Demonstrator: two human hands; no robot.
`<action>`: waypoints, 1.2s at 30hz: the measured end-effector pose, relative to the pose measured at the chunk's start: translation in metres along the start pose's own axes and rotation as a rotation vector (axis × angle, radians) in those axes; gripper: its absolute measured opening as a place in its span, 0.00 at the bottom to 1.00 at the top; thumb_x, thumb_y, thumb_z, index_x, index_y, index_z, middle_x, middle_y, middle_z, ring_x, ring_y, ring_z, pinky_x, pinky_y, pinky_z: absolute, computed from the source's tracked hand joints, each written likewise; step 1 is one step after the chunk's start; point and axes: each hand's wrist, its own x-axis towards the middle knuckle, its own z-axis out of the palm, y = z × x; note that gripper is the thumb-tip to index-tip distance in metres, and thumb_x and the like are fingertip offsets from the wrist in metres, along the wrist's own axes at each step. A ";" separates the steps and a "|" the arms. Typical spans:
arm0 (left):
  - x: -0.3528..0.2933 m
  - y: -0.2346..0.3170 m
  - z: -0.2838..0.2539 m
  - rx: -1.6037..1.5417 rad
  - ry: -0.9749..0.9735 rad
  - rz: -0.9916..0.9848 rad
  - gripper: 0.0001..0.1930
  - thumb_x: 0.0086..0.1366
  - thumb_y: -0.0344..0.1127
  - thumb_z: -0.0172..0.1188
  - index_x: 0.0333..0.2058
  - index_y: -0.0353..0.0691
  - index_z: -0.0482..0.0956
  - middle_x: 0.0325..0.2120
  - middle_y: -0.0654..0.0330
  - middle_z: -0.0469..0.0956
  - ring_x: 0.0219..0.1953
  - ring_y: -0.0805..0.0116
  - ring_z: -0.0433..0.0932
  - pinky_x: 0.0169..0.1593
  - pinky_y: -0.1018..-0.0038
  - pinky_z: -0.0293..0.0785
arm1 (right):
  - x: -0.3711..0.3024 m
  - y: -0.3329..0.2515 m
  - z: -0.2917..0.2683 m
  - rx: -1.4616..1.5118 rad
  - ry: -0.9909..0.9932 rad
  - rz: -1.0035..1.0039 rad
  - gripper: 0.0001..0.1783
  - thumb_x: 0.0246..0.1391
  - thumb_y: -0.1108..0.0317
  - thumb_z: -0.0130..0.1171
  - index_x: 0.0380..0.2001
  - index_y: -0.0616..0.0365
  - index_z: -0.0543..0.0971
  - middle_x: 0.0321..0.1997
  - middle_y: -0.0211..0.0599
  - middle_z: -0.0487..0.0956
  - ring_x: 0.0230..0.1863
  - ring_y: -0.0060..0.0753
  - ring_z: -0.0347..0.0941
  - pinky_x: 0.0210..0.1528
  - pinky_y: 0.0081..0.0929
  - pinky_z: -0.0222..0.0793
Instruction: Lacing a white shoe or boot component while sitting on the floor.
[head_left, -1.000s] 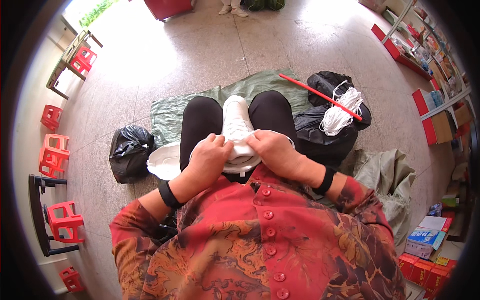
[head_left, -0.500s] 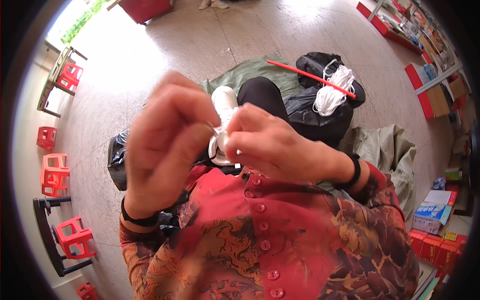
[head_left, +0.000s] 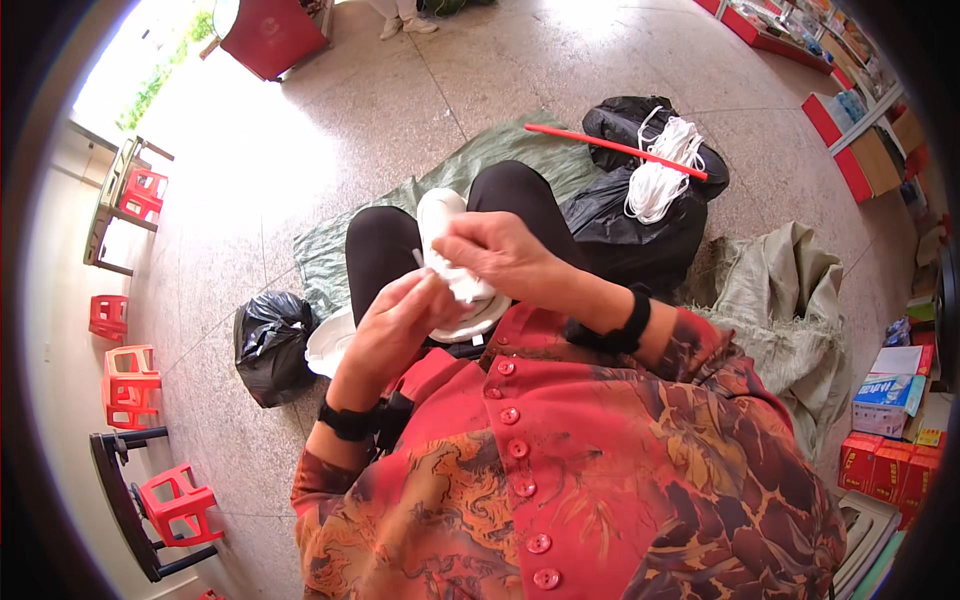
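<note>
A white shoe (head_left: 438,207) rests on my lap between my thighs, its toe pointing away from me. My left hand (head_left: 392,325) is over its near left side, fingertips pinched on a white shoelace (head_left: 418,258) whose short end sticks up. Just right of it, my right hand (head_left: 505,258) is closed above the shoe, thumb and forefinger pressed together; whatever they hold is too small to make out. Both hands cover much of the shoe's middle. A second white shoe (head_left: 328,342) shows partly, left of my left hand.
Right of my knees, a bundle of white laces (head_left: 660,180) and a red stick (head_left: 620,147) lie on black plastic bags (head_left: 625,225). Another black bag (head_left: 272,350) sits to the left, a green sheet (head_left: 330,255) beneath. A woven sack (head_left: 775,300) lies right; red stools (head_left: 180,505) line the left.
Both hands have come down closer to the shoe, my left one dropping most. My view has shifted, so more of my knees, the green sheet and the second shoe shows.
</note>
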 end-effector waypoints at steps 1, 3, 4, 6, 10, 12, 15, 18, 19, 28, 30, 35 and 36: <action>-0.006 0.006 -0.002 -0.243 -0.006 -0.027 0.11 0.71 0.38 0.50 0.31 0.39 0.71 0.20 0.69 0.62 0.24 0.76 0.64 0.37 0.74 0.70 | -0.010 -0.014 -0.009 -0.044 0.071 0.009 0.14 0.64 0.65 0.54 0.25 0.61 0.75 0.21 0.20 0.67 0.23 0.11 0.59 0.24 0.17 0.55; -0.024 0.005 -0.013 -0.846 -0.086 -0.092 0.11 0.72 0.41 0.50 0.34 0.40 0.71 0.17 0.72 0.54 0.17 0.82 0.52 0.25 0.81 0.62 | -0.030 -0.042 -0.026 -0.090 0.137 0.014 0.16 0.65 0.64 0.52 0.23 0.60 0.74 0.20 0.17 0.65 0.22 0.10 0.55 0.22 0.16 0.51; -0.026 0.003 -0.012 -0.851 -0.082 -0.096 0.11 0.72 0.41 0.50 0.34 0.40 0.71 0.17 0.72 0.54 0.17 0.82 0.52 0.25 0.81 0.62 | -0.043 -0.053 -0.031 -0.038 0.111 0.044 0.20 0.65 0.63 0.52 0.19 0.61 0.73 0.20 0.15 0.64 0.23 0.08 0.55 0.22 0.16 0.51; -0.023 0.002 -0.008 -0.572 0.300 -0.386 0.12 0.71 0.43 0.52 0.41 0.39 0.72 0.17 0.74 0.52 0.17 0.84 0.51 0.19 0.85 0.53 | -0.056 -0.052 -0.027 0.027 0.089 0.078 0.24 0.65 0.62 0.53 0.16 0.62 0.71 0.19 0.12 0.63 0.24 0.07 0.55 0.22 0.16 0.51; 0.000 -0.029 -0.009 -0.010 0.499 -0.344 0.14 0.65 0.40 0.62 0.44 0.39 0.73 0.17 0.75 0.62 0.15 0.87 0.56 0.16 0.86 0.53 | -0.053 -0.035 -0.024 -0.103 0.085 0.081 0.23 0.66 0.60 0.52 0.16 0.60 0.72 0.17 0.13 0.61 0.22 0.08 0.55 0.22 0.16 0.52; 0.008 -0.043 -0.011 -0.007 0.495 -0.365 0.11 0.63 0.36 0.64 0.41 0.39 0.74 0.18 0.73 0.67 0.15 0.88 0.59 0.16 0.86 0.54 | -0.052 -0.026 -0.029 -0.145 0.096 0.090 0.23 0.66 0.59 0.51 0.16 0.58 0.72 0.16 0.17 0.64 0.22 0.10 0.58 0.23 0.16 0.55; 0.012 -0.050 -0.010 -0.077 0.453 -0.397 0.06 0.62 0.32 0.64 0.33 0.39 0.76 0.17 0.72 0.70 0.17 0.86 0.64 0.17 0.85 0.57 | -0.050 -0.018 -0.031 -0.145 0.123 -0.006 0.24 0.66 0.58 0.50 0.16 0.58 0.71 0.16 0.19 0.66 0.21 0.10 0.59 0.23 0.16 0.57; 0.015 -0.048 -0.007 0.168 0.461 -0.331 0.06 0.62 0.32 0.64 0.30 0.39 0.77 0.18 0.71 0.71 0.19 0.86 0.66 0.20 0.84 0.61 | -0.056 -0.020 -0.035 -0.132 0.079 0.114 0.23 0.68 0.59 0.48 0.18 0.58 0.71 0.19 0.23 0.69 0.23 0.13 0.63 0.28 0.17 0.61; 0.017 -0.051 -0.008 0.194 0.480 -0.304 0.05 0.62 0.31 0.63 0.29 0.38 0.77 0.19 0.69 0.73 0.20 0.85 0.68 0.23 0.83 0.64 | -0.058 -0.019 -0.037 -0.129 0.078 0.116 0.23 0.68 0.59 0.48 0.18 0.58 0.71 0.19 0.23 0.69 0.23 0.13 0.63 0.28 0.17 0.61; 0.020 -0.052 -0.025 -0.202 0.288 -0.631 0.08 0.65 0.36 0.56 0.28 0.40 0.73 0.17 0.70 0.69 0.13 0.83 0.62 0.15 0.82 0.55 | -0.085 -0.045 -0.058 -0.128 0.345 0.042 0.20 0.65 0.64 0.50 0.18 0.60 0.70 0.19 0.16 0.63 0.22 0.10 0.56 0.23 0.16 0.53; 0.017 -0.062 -0.029 -0.236 0.254 -0.630 0.08 0.65 0.36 0.55 0.29 0.39 0.73 0.17 0.70 0.68 0.14 0.82 0.63 0.15 0.82 0.56 | -0.098 -0.053 -0.074 -0.063 0.208 -0.015 0.20 0.65 0.64 0.50 0.18 0.60 0.70 0.20 0.17 0.63 0.24 0.10 0.55 0.23 0.18 0.52; 0.029 -0.048 -0.019 0.203 0.438 -0.378 0.07 0.61 0.33 0.61 0.30 0.34 0.75 0.17 0.71 0.67 0.14 0.81 0.62 0.18 0.81 0.60 | -0.092 -0.048 -0.056 -0.500 0.103 0.147 0.15 0.62 0.69 0.52 0.22 0.65 0.74 0.19 0.29 0.70 0.25 0.21 0.67 0.27 0.24 0.63; 0.034 -0.046 -0.022 0.201 0.447 -0.371 0.07 0.61 0.33 0.61 0.30 0.34 0.75 0.17 0.71 0.67 0.14 0.81 0.62 0.18 0.81 0.60 | -0.087 -0.033 -0.049 -0.538 0.064 0.083 0.12 0.61 0.70 0.53 0.25 0.66 0.76 0.20 0.36 0.74 0.26 0.29 0.73 0.30 0.27 0.68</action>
